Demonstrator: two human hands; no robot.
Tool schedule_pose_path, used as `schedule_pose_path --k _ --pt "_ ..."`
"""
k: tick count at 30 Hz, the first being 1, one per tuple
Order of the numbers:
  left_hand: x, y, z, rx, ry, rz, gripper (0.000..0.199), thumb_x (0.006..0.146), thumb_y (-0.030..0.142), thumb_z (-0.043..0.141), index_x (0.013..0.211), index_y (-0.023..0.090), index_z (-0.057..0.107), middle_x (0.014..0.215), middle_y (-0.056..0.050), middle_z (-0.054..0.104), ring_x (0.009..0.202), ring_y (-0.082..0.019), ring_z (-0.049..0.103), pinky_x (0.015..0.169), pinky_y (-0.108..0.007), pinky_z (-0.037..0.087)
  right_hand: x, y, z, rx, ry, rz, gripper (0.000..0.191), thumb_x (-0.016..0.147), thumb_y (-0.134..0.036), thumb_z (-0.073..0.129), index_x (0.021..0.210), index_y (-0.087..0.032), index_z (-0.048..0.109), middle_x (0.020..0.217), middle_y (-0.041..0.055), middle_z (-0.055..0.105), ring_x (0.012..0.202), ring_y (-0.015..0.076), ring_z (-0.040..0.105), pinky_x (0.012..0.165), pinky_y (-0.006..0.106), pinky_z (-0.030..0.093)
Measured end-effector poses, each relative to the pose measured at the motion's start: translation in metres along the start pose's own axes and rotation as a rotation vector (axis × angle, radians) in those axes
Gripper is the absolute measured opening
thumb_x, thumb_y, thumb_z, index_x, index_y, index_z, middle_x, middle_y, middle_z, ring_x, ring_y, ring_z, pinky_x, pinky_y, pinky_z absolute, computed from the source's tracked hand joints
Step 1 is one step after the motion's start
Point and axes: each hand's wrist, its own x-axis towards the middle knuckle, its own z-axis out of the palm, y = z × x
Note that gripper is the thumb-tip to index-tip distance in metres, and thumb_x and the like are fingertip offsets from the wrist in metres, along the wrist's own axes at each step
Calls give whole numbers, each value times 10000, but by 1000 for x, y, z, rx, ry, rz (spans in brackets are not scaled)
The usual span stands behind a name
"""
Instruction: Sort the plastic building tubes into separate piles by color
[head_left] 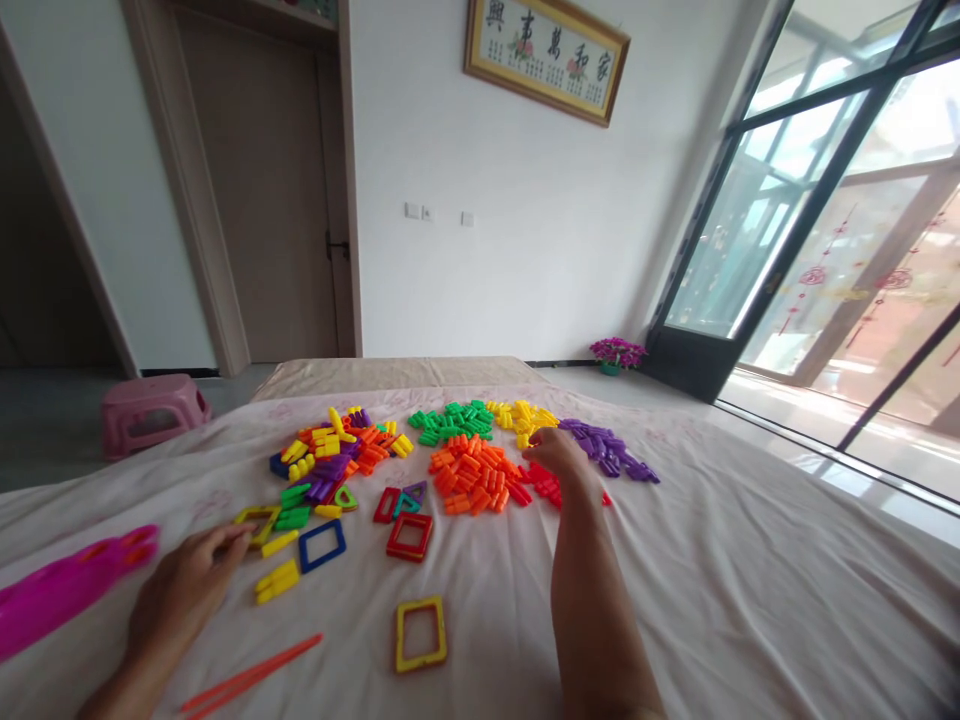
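My left hand (pixel 191 575) is at the left of the table, its thumb and fingers closed on the near edge of a yellow square frame tile (pixel 262 522). Beside it lie green pieces (pixel 292 517), yellow blocks (pixel 277 582) and a blue square frame (pixel 322 545). Stretched forward, my right hand (pixel 555 448) is between the yellow pile (pixel 521 418) and the red pile (pixel 546 484). Its fingers are bent down together, and whatever they hold is hidden. A mixed heap (pixel 349 450) of orange, yellow and purple plastic blocks sits at the back left.
Orange (pixel 472 475), green (pixel 454 422) and purple (pixel 606 447) piles surround the right hand. Red square frames (pixel 409 556) and a yellow frame (pixel 400 640) lie mid-table. Orange sticks (pixel 255 675) and a magenta plastic object (pixel 75 590) are at the left. A pink stool (pixel 154 405) stands beyond.
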Motion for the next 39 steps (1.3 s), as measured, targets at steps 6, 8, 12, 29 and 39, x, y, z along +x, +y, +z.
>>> schedule_pose_path --k 6,8,12,29,39 --pt "-3 2 -2 12 7 16 507 914 517 374 1114 219 732 1243 -118 686 1093 -309 630 890 -414 479 -12 2 -19 10 231 116 394 837 -353 604 1202 -227 683 1224 125 676 1124 281 613 832 337 447" --pt "-2 1 -1 8 13 27 477 903 515 405 1100 235 737 1219 -101 705 1067 -302 642 870 -399 489 -16 -15 -18 48 243 2 354 872 -338 565 1185 -229 689 1186 104 697 1077 253 632 822 317 448" --pt "-2 5 -2 36 35 0 407 894 491 432 1054 281 741 1200 -60 724 1059 -275 651 844 -369 495 -27 -65 1 87 113 -325 306 884 -262 553 1150 -231 701 1103 68 727 1001 213 658 791 271 444" --pt "-14 27 -14 -10 59 50 385 910 416 439 1036 226 750 1145 -62 740 1093 -222 642 882 -278 452 -101 -193 144 172 -165 -1108 452 891 -136 517 1330 -229 569 1324 66 617 1209 209 547 1015 327 424" --pt "-15 28 -14 3 69 45 397 908 416 425 1043 223 744 1145 -62 739 1082 -225 646 873 -284 449 -102 -204 149 1 -116 -1047 244 913 -159 500 1082 -216 668 1091 90 651 1027 222 576 870 337 468"
